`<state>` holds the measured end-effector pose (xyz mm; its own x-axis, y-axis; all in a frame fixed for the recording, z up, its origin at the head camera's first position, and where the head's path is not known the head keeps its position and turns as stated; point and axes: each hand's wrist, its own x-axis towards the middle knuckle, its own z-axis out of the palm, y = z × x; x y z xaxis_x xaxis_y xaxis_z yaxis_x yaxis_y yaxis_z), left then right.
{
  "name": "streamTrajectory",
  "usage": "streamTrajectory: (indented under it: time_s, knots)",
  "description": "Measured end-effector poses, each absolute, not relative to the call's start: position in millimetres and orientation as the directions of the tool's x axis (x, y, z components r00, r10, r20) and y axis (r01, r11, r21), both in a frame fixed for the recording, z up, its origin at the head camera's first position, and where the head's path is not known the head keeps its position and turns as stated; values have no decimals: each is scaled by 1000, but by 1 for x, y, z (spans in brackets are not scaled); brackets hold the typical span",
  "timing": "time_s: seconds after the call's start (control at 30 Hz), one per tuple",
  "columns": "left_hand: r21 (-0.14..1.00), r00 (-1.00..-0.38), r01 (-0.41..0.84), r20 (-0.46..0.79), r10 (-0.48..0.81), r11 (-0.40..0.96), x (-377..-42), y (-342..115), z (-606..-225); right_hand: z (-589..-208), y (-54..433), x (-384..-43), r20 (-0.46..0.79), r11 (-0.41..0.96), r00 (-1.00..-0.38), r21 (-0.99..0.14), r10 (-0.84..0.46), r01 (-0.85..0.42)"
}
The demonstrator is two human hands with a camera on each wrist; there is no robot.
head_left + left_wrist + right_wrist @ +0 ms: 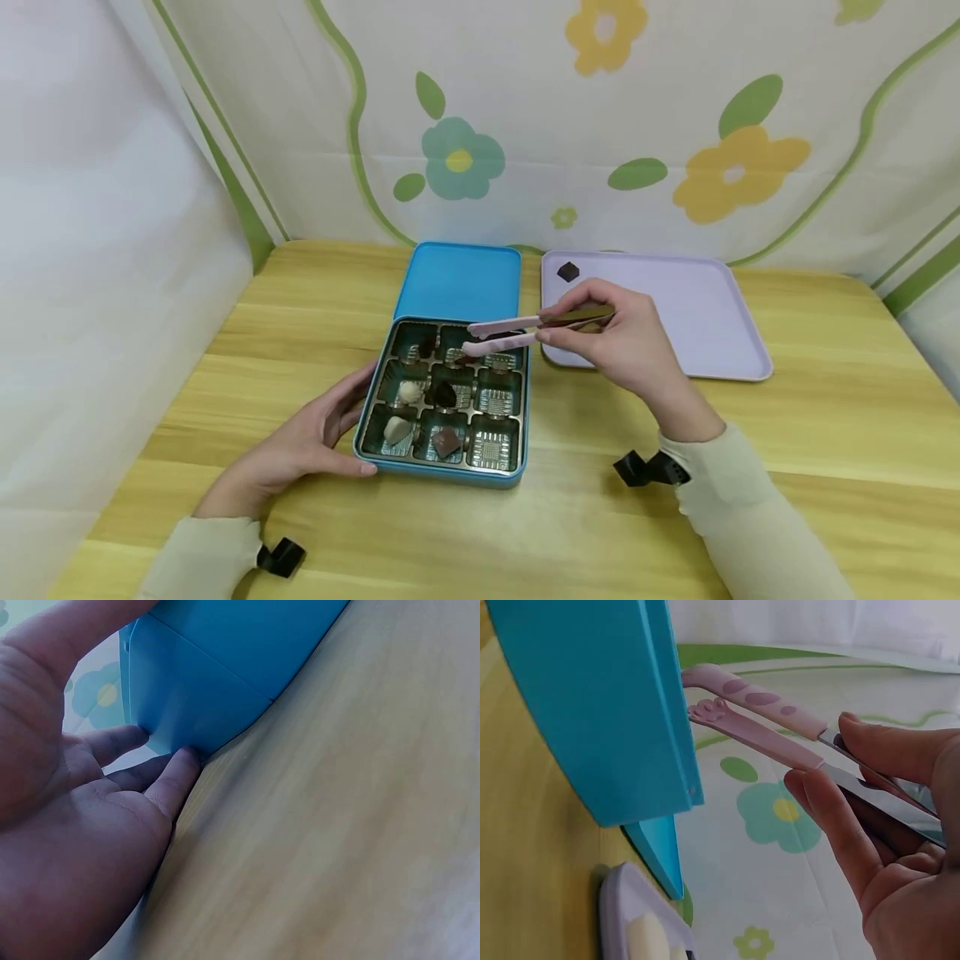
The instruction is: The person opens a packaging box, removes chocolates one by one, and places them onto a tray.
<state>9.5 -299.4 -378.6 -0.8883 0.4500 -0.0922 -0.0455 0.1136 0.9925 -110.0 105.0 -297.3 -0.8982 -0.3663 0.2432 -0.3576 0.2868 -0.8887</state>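
A blue tin [442,477] holds a gold divided insert with several dark, brown and white chocolates. My left hand [303,442] rests against its left side, thumb along the front corner; in the left wrist view the fingers [176,780] touch the tin's wall [202,682] near the table. My right hand [633,342] holds pink paw-tipped tongs [506,327] between thumb and fingers. Their tips stand apart over the top middle compartment, near a brown chocolate [465,360]. Whether they touch it I cannot tell. In the right wrist view the tin wall hides what lies below the tongs [761,742].
The tin's blue lid [461,279] lies opened out behind it. On the right is a lilac tray [712,333] with a dark chocolate [568,272] at its back left corner; pale pieces [649,937] show there in the right wrist view. A flowered curtain [525,108] hangs behind.
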Motion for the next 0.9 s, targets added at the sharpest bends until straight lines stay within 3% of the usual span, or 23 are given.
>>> streamTrajectory:
  time_s: [0.33,0.57,0.9]
  knots:
    - [992,-895,-45,-92,437,117,9,-296,-377,-271,66,-135,171,452,-827,-768,-536,-452]
    - [993,-892,-56,-97,442,105,9,-292,-378,-273,49,-136,120,467,-779,-741,-615,-483]
    - [992,-889,-56,-101,446,114,8,-290,-376,-286,67,-127,179,424,-879,-822,-442,-381]
